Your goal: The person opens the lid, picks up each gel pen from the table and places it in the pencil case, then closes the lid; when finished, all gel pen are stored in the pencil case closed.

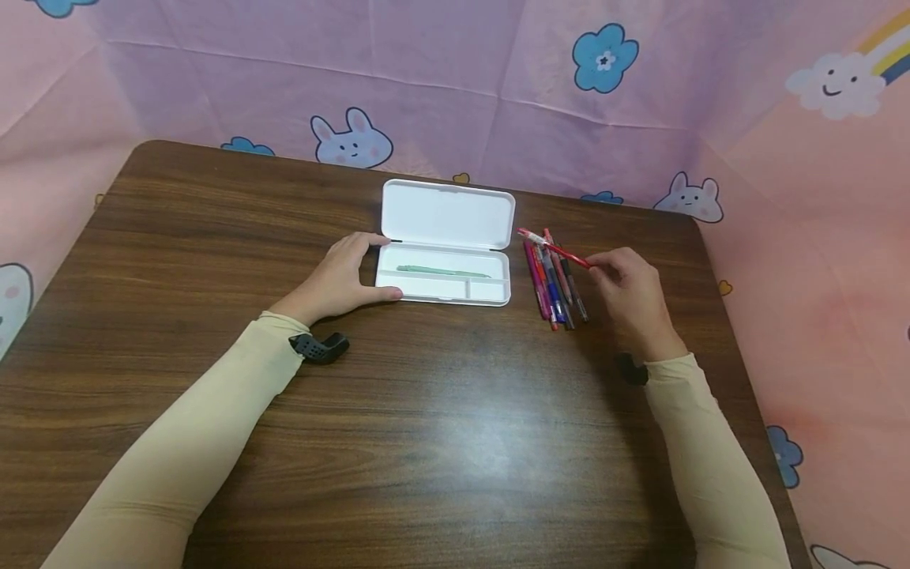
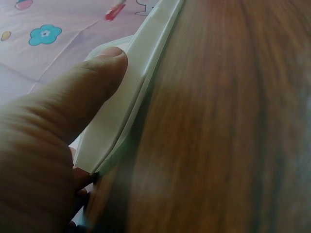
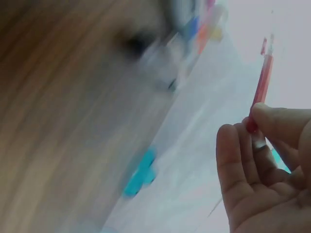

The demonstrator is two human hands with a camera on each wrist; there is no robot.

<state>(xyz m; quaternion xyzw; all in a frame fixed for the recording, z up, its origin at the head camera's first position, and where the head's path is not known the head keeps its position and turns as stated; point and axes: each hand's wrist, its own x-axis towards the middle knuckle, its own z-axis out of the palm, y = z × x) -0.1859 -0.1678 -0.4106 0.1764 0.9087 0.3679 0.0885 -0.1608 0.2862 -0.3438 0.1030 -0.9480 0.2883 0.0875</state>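
The head view looks forward and down from above the table [image 1: 213,237], far enough to take in both arms and the cloth backdrop. The left wrist view sits very close behind the left hand [image 2: 53,126], looking past its thumb along the white case [image 2: 131,92] just beyond the fingers. The right wrist view, blurred, looks up past the right hand [image 3: 262,170], whose fingertips pinch a red pen [image 3: 261,87]. Head view shares case [image 1: 444,253], pen [image 1: 558,250] and both hands.

Dark wooden table [image 1: 213,237] beneath both hands. Pink cartoon-print cloth backdrop [image 1: 462,87] beyond hands, wrapping round table on left, right and far sides.
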